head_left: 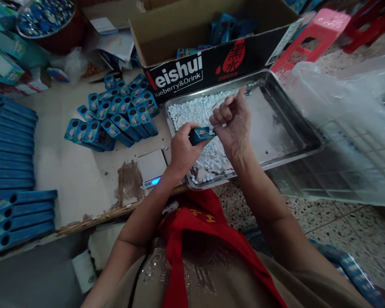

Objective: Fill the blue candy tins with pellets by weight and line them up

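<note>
My left hand (182,149) grips a small blue box (199,135) above the metal tray (288,155), with its fingers and thumb around the sides. Close beside the box's right end is my right hand (233,119), turned palm up with its fingers curled in. A few small white pellets (223,125) show at the edge of that palm, some right by the box; how many lie inside the fingers is hidden. Loose white pellets (192,109) cover the left part of the tray. A small scale (152,167) with a lit display lies left of the tray.
Several blue boxes (115,111) stand grouped on the table, and more (11,154) are stacked at the left edge. Behind the tray is a black printed carton (186,75) with blue boxes inside. A pink stool (321,36) and a clear plastic bag (333,90) are at right.
</note>
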`<state>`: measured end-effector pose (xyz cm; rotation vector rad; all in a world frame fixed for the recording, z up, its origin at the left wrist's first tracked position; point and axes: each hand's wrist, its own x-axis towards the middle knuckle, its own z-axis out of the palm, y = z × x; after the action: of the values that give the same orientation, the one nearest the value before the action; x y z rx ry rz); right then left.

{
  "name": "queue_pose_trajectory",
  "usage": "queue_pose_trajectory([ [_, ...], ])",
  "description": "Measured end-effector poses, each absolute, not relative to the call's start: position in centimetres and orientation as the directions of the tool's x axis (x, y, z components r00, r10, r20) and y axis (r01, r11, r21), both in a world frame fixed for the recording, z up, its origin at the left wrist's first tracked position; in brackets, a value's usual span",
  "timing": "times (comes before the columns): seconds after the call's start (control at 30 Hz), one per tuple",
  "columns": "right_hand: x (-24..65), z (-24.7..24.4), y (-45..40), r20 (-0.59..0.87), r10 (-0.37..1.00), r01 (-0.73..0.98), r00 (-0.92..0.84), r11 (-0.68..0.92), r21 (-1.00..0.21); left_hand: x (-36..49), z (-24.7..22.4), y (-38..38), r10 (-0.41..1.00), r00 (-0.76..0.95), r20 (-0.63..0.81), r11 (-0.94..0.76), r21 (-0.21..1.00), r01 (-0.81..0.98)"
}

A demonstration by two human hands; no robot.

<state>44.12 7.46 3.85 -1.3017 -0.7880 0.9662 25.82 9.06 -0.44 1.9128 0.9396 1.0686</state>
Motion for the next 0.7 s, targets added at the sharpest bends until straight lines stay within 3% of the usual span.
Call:
queue_pose_trajectory([
  [0.27, 51.0, -3.5, 8.5, -0.167, 0.846, -0.340, 0.506, 0.018, -0.940, 21.3, -2.1, 10.4, 0.899, 0.369, 0.235, -0.240, 0.970, -0.034],
  [0.5, 49.2, -8.7, 6.0, -0.121, 0.921, -0.282, 0.369, -0.014, -0.959, 12.9, -2.5, 8.6, 0.966, 0.194, 0.174, -0.170, 0.985, -0.037],
  [0.7, 48.2, -7.5, 4.1, -0.140, 0.930, -0.238, 0.339, -0.059, -0.969, 8.6, -3.6, 7.3, 0.985, 0.123, 0.118, -0.122, 0.992, 0.026],
])
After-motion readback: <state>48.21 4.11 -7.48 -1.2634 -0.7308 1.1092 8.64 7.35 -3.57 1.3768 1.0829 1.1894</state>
